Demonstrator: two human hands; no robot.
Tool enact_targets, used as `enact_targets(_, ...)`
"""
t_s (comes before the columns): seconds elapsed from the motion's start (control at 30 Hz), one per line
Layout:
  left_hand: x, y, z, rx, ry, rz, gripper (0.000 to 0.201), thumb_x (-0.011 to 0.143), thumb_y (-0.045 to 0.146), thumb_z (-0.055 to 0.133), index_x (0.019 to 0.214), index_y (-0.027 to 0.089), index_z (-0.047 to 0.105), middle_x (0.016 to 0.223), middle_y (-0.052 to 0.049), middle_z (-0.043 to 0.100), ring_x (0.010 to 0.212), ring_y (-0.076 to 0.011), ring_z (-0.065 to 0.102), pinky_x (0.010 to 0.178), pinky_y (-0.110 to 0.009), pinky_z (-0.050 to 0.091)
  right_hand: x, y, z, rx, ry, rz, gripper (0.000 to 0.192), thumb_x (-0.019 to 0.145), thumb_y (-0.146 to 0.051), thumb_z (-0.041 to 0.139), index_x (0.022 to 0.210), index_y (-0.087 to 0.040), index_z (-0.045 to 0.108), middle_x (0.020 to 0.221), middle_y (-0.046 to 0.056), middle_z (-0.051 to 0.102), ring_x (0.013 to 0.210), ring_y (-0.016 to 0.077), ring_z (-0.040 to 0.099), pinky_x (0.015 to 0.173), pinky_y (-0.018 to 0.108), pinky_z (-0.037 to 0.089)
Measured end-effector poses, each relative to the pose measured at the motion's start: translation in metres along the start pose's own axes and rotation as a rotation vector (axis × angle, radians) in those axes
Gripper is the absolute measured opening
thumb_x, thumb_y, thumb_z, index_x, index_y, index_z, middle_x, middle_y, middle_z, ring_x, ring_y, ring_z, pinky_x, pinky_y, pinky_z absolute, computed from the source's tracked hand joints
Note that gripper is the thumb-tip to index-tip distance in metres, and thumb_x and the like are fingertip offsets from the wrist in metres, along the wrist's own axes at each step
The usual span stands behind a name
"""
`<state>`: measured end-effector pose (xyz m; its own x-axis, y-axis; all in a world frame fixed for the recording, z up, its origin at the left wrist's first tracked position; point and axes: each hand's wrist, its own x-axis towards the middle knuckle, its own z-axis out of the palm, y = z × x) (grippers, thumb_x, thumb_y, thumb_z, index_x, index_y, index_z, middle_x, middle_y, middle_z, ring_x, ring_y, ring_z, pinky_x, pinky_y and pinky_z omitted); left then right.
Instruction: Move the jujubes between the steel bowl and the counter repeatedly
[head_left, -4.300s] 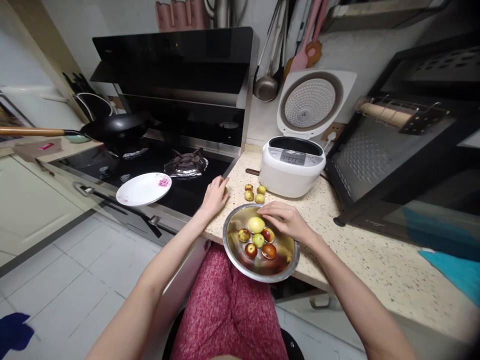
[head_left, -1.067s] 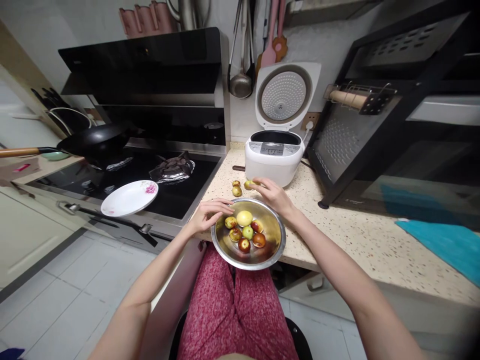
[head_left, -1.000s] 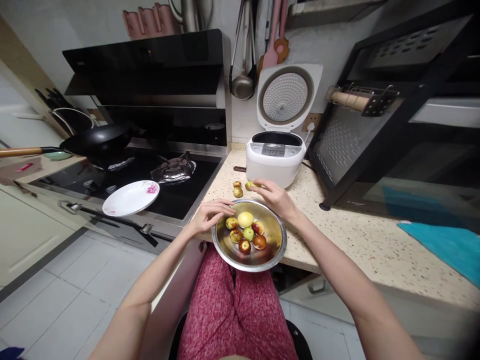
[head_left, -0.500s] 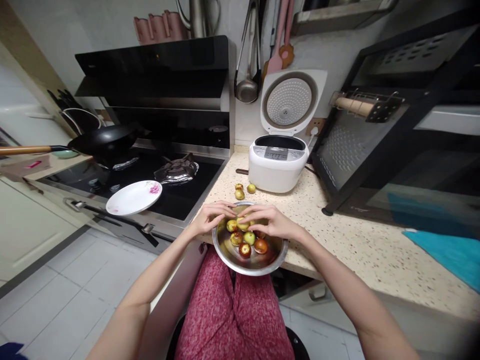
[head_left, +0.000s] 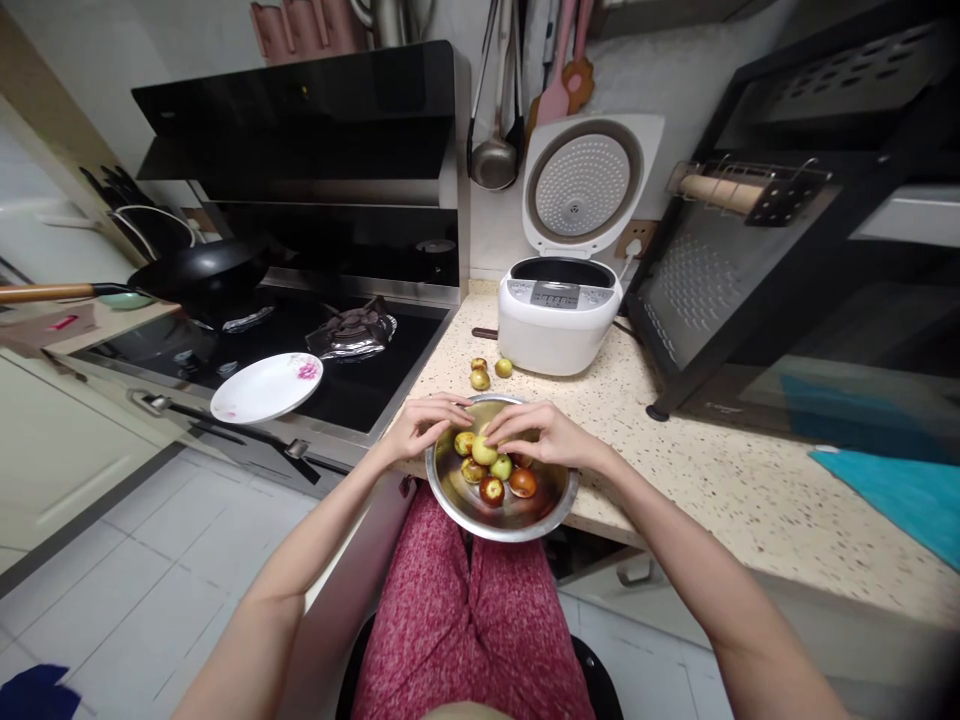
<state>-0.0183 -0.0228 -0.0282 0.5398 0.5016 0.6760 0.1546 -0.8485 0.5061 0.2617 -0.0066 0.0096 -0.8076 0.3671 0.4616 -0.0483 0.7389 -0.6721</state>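
Observation:
A steel bowl (head_left: 551, 520) at the counter's front edge, above my lap, holds several green and brown jujubes (head_left: 523, 483). My right hand (head_left: 541, 435) reaches over its far right side, its fingertips closed on a pale yellow-green jujube (head_left: 484, 450) above the others. At the bowl's far left rim is my left hand (head_left: 427, 425), its fingers stretched out and the thumb apart, with nothing seen in it. Behind the bowl, 3 more jujubes (head_left: 480, 380) lie on the counter.
A white rice cooker (head_left: 555, 325) stands behind the loose jujubes with its lid up. To the left, a flowered plate (head_left: 262, 390) overhangs the stove's front edge, and a black wok (head_left: 199, 275) sits on the far burner. A dark oven (head_left: 750, 350) and a teal cloth (head_left: 892, 500) are at right.
The pale jujube under my right fingertips shows more fully now, as those fingers shifted slightly. My left hand stays at the rim. The whole view has tilted a little downward.

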Motion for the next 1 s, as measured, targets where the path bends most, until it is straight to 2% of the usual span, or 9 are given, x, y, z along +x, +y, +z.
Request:
enact_targets(0.23,-0.001,-0.002,0.000,-0.008,-0.007,-0.025,0.034,0.105,0.033,0.051,0.111,0.018,0.081,0.108,-0.013,0.081,0.121,-0.0299,0.070,0.104,-0.048,0.055,-0.001,0.000,0.001,0.044,-0.078,0.028,0.021,0.094,-0.024,0.074,0.114,-0.026,0.080,0.110,0.006,0.081,0.102,0.0199,0.076,0.092,0.038,0.062)
enact_targets(0.33,-0.001,-0.002,0.000,-0.006,-0.003,-0.019,0.033,0.105,0.032,0.051,0.111,0.018,0.080,0.108,-0.013,0.081,0.121,-0.0295,0.070,0.104,-0.047,0.056,-0.001,0.001,0.001,0.037,-0.073,0.009,0.024,0.093,-0.023,0.076,0.116,-0.027,0.080,0.110,0.006,0.081,0.105,0.0202,0.075,0.095,0.040,0.062)
enact_targets(0.53,0.000,0.000,-0.001,0.003,-0.013,-0.007,0.034,0.106,0.031,0.050,0.111,0.017,0.080,0.107,-0.013,0.081,0.121,-0.0294,0.070,0.105,-0.048,0.055,0.001,0.001,0.001,-0.012,0.029,-0.017,0.019,0.094,-0.024,0.074,0.111,-0.025,0.081,0.108,0.007,0.081,0.099,0.0192,0.076,0.092,0.038,0.062)
enact_targets(0.67,0.000,0.000,0.000,0.001,-0.011,-0.012,0.034,0.106,0.031,0.050,0.111,0.017,0.080,0.107,-0.013,0.081,0.122,-0.0294,0.070,0.105,-0.048,0.056,0.000,0.006,-0.002,-0.092,0.174,-0.008,0.016,0.096,-0.024,0.070,0.106,-0.026,0.082,0.104,0.006,0.081,0.097,0.0203,0.076,0.091,0.040,0.063)
enact_targets(0.87,0.000,-0.001,0.000,0.002,-0.007,0.002,0.033,0.105,0.029,0.049,0.112,0.018,0.080,0.108,-0.012,0.081,0.121,-0.0292,0.070,0.105,-0.049,0.056,-0.003,0.038,-0.020,-0.426,0.413,0.003,0.025,0.100,-0.020,0.059,0.115,-0.025,0.079,0.114,0.008,0.079,0.108,0.0237,0.073,0.100,0.046,0.060)
enact_targets(1.0,-0.001,-0.003,0.001,-0.007,0.007,0.013,0.032,0.105,0.027,0.049,0.112,0.019,0.080,0.108,-0.011,0.081,0.121,-0.0287,0.070,0.105,-0.049,0.056,-0.003,0.073,-0.026,-0.684,0.397,0.048,0.037,0.102,-0.016,0.049,0.131,-0.024,0.071,0.127,0.011,0.074,0.119,0.0261,0.068,0.104,0.048,0.057)
